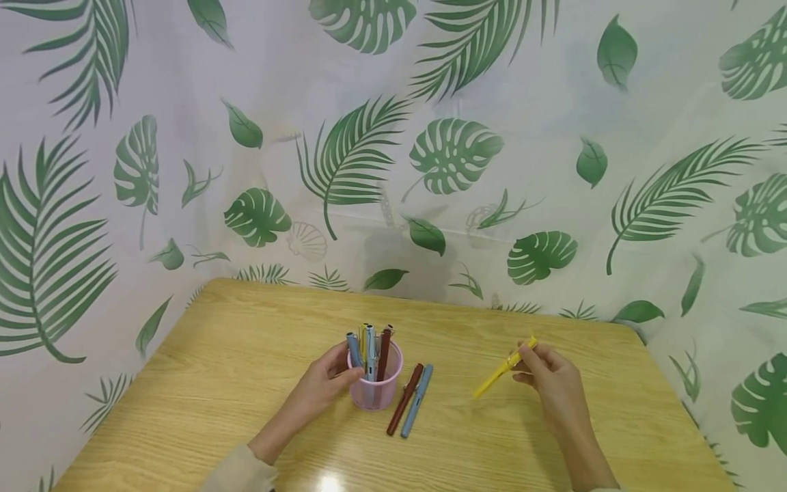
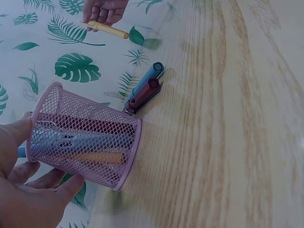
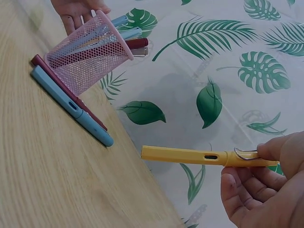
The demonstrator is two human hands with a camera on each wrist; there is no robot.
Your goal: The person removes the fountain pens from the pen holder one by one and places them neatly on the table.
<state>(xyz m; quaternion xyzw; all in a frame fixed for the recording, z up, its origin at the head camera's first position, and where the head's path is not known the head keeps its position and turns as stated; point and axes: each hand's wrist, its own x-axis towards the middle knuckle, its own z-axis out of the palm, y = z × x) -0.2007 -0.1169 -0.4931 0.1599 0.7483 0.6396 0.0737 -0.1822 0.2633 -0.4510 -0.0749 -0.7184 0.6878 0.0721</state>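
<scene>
My left hand (image 1: pixel 315 388) holds a pink mesh pen cup (image 1: pixel 376 398) near its rim, thumb on the near side. The cup stands upright on the table with several pens inside, among them blue, dark red and yellow ones. Out to the right, my right hand (image 1: pixel 558 386) pinches a yellow pen (image 1: pixel 496 376) by its clip end, between thumb and fingers. The pen's other end slants down to the left, and in the right wrist view the metal clip (image 3: pixel 245 154) shows beside the thumb.
Just right of the cup, a dark red pen (image 1: pixel 405 400) and a blue pen (image 1: pixel 417 402) lie side by side on the wooden table (image 1: pixel 258 328). A white cloth with green leaf prints (image 1: pixel 369 253) hangs behind the table and along its sides.
</scene>
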